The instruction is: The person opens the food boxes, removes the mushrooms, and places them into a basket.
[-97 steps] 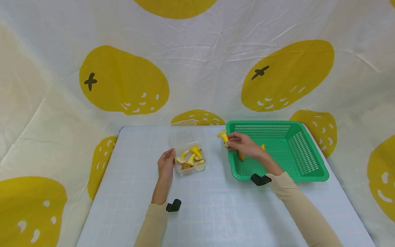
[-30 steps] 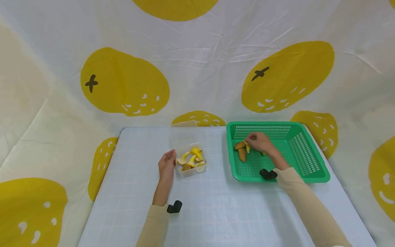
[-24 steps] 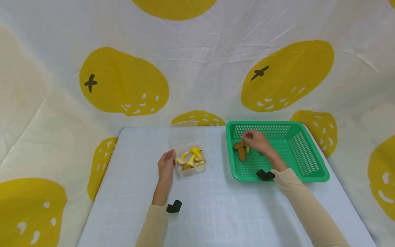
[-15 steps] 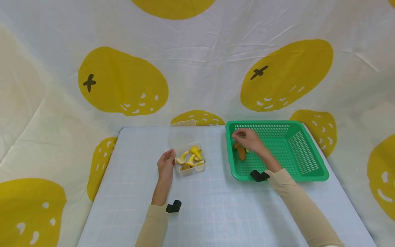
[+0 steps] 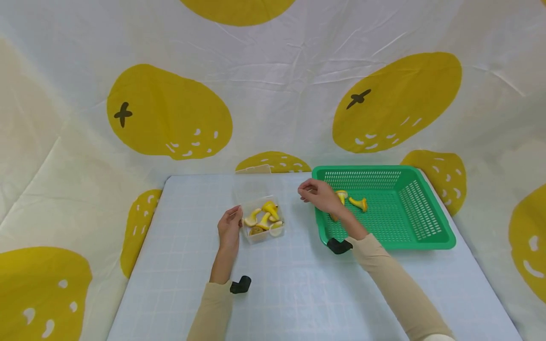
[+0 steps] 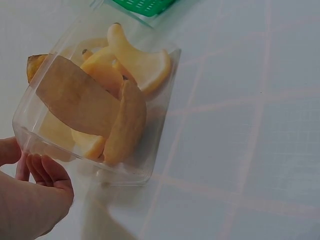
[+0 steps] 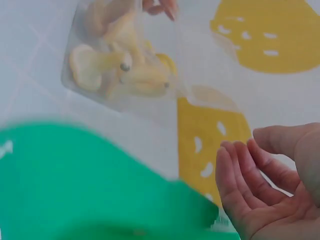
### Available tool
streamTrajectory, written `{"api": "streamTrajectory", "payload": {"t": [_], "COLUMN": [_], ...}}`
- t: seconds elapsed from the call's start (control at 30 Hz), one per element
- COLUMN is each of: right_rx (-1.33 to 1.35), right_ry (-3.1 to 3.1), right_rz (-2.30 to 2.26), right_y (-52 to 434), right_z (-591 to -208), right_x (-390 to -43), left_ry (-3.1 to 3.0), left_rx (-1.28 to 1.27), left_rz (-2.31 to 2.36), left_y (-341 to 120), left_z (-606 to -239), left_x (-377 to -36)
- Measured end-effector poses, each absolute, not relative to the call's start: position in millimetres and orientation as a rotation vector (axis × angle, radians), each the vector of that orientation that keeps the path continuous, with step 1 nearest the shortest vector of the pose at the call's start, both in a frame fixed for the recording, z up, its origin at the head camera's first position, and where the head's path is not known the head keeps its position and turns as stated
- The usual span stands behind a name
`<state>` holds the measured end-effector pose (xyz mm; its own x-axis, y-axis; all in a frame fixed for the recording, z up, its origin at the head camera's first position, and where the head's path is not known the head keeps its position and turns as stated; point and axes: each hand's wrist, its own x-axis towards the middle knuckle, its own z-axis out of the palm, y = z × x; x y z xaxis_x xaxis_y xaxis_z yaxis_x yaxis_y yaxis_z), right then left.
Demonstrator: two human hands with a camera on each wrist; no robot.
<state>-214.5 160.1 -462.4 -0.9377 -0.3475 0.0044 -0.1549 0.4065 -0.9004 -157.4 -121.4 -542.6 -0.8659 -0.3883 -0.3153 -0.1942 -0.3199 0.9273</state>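
Observation:
A clear plastic box (image 5: 262,222) (image 6: 95,125) (image 7: 125,65) holds several yellow toy mushrooms (image 5: 265,215) (image 6: 100,100). My left hand (image 5: 230,225) (image 6: 30,200) holds the box's left wall with fingers and thumb. My right hand (image 5: 317,195) (image 7: 265,180) hovers empty with loosely bent fingers over the left rim of the green basket (image 5: 426,237) (image 7: 75,190). In the basket lie yellow mushroom pieces (image 5: 357,202) and a brownish one, partly hidden behind my right wrist.
The box's clear lid (image 5: 254,169) stands open at the table's far edge. A white-and-yellow printed cloth (image 5: 273,94) hangs behind and at the sides. The pale checked table (image 5: 290,293) lies in front of both containers.
My right hand let go of a yellow mushroom in the basket and moved left, out over the basket's left rim, empty. My left hand stayed on the box.

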Motion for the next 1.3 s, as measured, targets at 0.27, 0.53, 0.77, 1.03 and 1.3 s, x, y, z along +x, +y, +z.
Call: {"api": "streamTrajectory", "payload": {"t": [0.27,0.53,0.77,1.03,1.3], "right_rx": [-0.533,-0.596,-0.759,-0.861,-0.95], "right_ry": [2.46,2.396,2.322,2.254,2.212], "right_rz": [-1.479,-1.408,-1.369,-1.229,-1.149], "right_y": [123.6,97.8,78.9,57.6,44.6], "right_z": [-462.6,-469.8,-476.2,-487.7,-488.8], "right_x": [-209.8,-205.6,-197.6,-192.8,-189.6], "left_ry": [-1.763,-1.73,-1.712,-1.691,-1.695], "left_rx": [0.751,0.72,0.705,0.689,0.687], "left_rz": [-2.34,-2.397,-2.37,-2.391,-2.412], "left_y": [-121.9,-124.3,-122.3,-124.4,-125.9], "left_z": [-543.1,-539.7,-542.9,-545.0,-545.8], "left_x": [-157.4,-156.6,-156.7,-156.2,-157.0]}}
